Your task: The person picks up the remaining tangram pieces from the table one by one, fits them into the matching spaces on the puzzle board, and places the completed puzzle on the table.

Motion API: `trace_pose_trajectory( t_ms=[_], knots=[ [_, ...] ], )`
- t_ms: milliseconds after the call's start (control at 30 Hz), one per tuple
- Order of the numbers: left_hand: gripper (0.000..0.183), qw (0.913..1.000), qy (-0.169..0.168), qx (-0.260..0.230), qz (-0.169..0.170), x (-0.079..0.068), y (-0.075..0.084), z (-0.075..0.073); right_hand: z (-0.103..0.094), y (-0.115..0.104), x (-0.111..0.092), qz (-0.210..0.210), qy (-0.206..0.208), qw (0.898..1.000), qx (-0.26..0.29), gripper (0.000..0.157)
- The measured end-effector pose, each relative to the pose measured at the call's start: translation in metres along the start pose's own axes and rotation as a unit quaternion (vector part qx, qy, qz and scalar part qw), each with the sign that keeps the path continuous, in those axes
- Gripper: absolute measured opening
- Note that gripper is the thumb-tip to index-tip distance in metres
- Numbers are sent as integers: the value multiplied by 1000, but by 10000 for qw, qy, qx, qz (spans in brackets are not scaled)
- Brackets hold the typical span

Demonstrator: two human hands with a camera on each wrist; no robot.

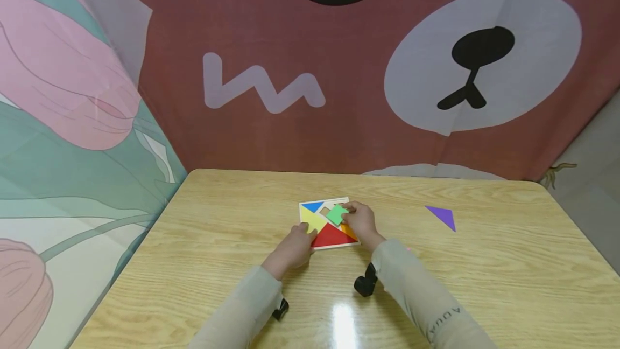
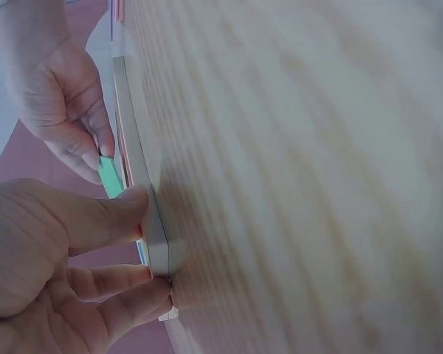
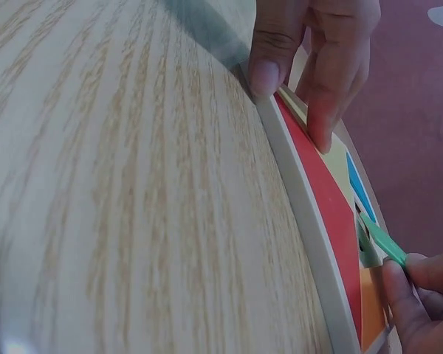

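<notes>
A tangram board [image 1: 334, 247] with a white frame lies on the table. Set in it are a red triangle [image 1: 331, 237], a yellow triangle [image 1: 312, 220], a blue triangle [image 1: 312, 206] and an orange piece [image 1: 347, 230], partly covered by fingers. My left hand [image 1: 294, 245] grips the board's near left corner, its thumb on the front edge and a fingertip over the yellow triangle. Between right thumb and fingers, my right hand [image 1: 360, 221] pinches a green square [image 3: 385, 242], tilted over an open recess in the board.
A purple triangle [image 1: 444, 216] lies on the wooden table [image 1: 508, 263] to the right. A bit of something pink [image 1: 409, 249] shows beside the right sleeve. Behind the table hangs a printed cloth [image 1: 353, 133]. Black wrist devices [image 1: 365, 281] sit below both cuffs.
</notes>
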State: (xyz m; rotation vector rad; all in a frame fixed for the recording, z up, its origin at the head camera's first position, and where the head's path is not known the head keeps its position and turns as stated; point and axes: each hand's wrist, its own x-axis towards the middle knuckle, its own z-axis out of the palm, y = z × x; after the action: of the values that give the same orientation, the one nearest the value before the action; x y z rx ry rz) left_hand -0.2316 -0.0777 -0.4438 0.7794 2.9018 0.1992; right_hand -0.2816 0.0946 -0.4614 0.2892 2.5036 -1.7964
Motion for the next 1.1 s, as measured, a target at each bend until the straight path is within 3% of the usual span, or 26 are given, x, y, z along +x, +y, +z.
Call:
trace_pose_trajectory(
  t_ms=[333,733,1100],
  knots=[
    [40,9992,-262,-138,-264,0,3,-1,8,0,0,-520,64,9986,-61,21],
    [41,9998,-115,-60,-165,0,2,-2,13,2,3,-721,118,9973,-41,19],
    [39,9999,-42,150,-39,1,0,-1,19,-2,2,-1151,179,9900,-802,19]
  ],
)
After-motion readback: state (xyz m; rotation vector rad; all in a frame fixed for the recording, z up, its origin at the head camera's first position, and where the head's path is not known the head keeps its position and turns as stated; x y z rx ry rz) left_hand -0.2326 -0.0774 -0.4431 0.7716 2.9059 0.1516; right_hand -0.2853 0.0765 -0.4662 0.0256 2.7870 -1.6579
